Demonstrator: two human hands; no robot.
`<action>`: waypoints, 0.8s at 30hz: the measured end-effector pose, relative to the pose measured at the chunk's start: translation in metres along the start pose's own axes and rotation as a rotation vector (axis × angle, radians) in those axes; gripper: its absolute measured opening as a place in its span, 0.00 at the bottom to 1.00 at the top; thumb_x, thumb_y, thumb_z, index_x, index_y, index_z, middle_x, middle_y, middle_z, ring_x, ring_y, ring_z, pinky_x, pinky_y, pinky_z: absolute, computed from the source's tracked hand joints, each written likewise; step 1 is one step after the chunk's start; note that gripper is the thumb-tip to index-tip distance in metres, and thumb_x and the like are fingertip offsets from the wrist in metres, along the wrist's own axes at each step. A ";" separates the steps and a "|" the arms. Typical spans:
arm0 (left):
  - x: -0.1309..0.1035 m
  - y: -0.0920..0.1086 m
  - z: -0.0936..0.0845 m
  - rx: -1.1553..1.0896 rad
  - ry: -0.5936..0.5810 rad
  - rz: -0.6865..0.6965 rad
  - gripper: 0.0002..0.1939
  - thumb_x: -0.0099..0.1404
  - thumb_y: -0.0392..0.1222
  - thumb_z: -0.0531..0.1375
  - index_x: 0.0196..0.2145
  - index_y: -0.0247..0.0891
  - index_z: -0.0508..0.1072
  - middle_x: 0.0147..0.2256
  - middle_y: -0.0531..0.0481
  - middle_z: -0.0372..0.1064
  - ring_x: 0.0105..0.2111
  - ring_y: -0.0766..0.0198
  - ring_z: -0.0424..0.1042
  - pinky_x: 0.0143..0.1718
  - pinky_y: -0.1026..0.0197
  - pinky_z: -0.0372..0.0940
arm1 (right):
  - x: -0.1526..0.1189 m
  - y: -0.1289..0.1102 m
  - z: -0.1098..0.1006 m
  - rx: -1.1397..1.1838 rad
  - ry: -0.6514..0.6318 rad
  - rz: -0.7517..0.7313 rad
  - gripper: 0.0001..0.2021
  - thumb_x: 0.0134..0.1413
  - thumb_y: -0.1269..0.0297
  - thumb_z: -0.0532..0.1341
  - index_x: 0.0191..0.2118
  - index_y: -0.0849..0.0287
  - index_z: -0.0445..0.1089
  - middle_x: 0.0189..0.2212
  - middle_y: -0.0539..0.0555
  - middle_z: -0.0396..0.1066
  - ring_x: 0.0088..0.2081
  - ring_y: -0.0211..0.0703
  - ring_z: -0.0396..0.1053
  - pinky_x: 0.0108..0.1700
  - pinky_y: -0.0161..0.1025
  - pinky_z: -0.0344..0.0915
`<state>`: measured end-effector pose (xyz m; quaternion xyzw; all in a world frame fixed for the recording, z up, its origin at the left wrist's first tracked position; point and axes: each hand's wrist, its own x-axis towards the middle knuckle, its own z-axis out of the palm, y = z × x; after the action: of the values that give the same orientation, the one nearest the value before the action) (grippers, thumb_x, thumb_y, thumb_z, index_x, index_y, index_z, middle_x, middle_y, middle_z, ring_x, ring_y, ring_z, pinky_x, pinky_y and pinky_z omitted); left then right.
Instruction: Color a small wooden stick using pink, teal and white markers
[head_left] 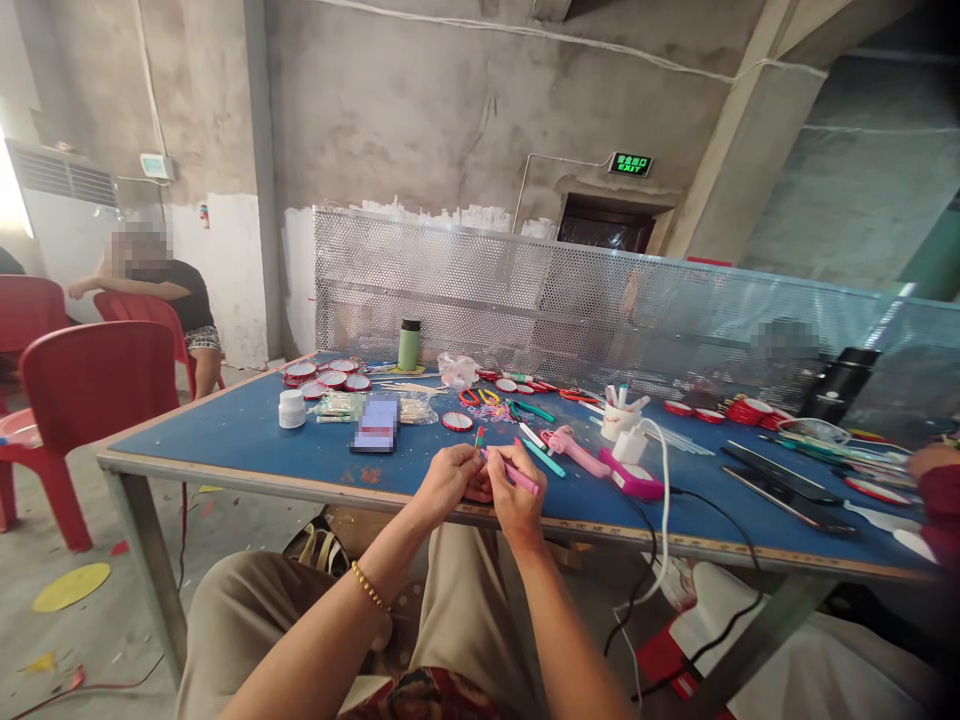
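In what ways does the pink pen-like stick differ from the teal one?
The pink stick is in the right hand; the teal stick lies on the table. That hand partly covers the pink stick, while the teal stick shows most of its length. Both are slim and slant alike.

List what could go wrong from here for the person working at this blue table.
1. The white cable hangs over the front edge of the table; a leg or arm might snag it and drag the magenta device.
2. The white cup of sticks stands just beyond that device, so a tug could tip it.
3. The right hand holds a pink pen-like tool close to the left hand; a slip might jab it.
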<state>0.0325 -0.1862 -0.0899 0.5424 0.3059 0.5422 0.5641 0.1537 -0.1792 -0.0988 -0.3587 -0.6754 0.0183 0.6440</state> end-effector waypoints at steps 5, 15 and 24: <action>0.000 0.000 0.000 -0.002 -0.004 0.008 0.21 0.54 0.57 0.64 0.25 0.36 0.65 0.22 0.55 0.64 0.22 0.67 0.69 0.32 0.56 0.74 | 0.000 0.002 0.000 -0.015 -0.001 -0.006 0.12 0.63 0.62 0.57 0.27 0.57 0.66 0.19 0.48 0.70 0.21 0.37 0.66 0.31 0.36 0.66; -0.001 0.002 0.001 -0.003 -0.008 -0.004 0.21 0.53 0.57 0.65 0.25 0.36 0.64 0.23 0.54 0.65 0.23 0.66 0.70 0.32 0.57 0.73 | 0.001 -0.001 -0.001 -0.009 0.034 -0.002 0.11 0.62 0.63 0.57 0.28 0.57 0.68 0.23 0.50 0.72 0.24 0.38 0.68 0.33 0.36 0.67; -0.001 0.003 0.001 -0.009 -0.004 0.002 0.22 0.52 0.58 0.65 0.26 0.36 0.64 0.23 0.54 0.66 0.22 0.66 0.70 0.32 0.57 0.73 | 0.000 0.001 0.000 -0.012 0.000 -0.017 0.12 0.63 0.62 0.57 0.27 0.57 0.66 0.21 0.50 0.72 0.22 0.38 0.67 0.30 0.36 0.65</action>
<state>0.0327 -0.1884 -0.0872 0.5413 0.3018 0.5429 0.5667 0.1546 -0.1784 -0.0992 -0.3569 -0.6786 0.0086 0.6419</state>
